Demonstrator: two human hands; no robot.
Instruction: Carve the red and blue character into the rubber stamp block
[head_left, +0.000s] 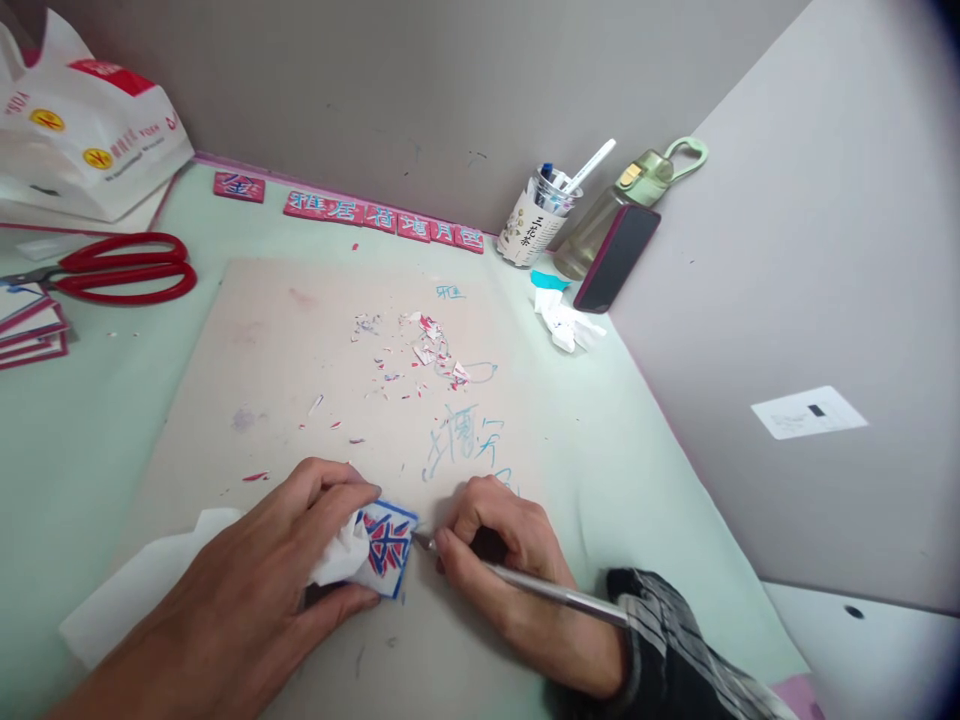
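Observation:
A small white block [390, 548] with a blue border and a red and blue character lies near the front of the beige board [262, 380]. My left hand [277, 560] grips its left part, with a white tissue [345, 552] between fingers and block. In my right hand [517, 560] is a slim metal carving knife [555, 590], held like a pen, its tip at the block's right edge. Red and white shavings [431, 345] are scattered on the board beyond my hands.
Red-handled scissors [127, 268] and stacked cards [30, 325] lie left, below a white bag [97, 130]. Carved red tiles [382, 218] line the back edge. A pen jar [534, 215], green bottle [615, 210], phone [616, 258] and crumpled tissue [566, 320] are at the back right.

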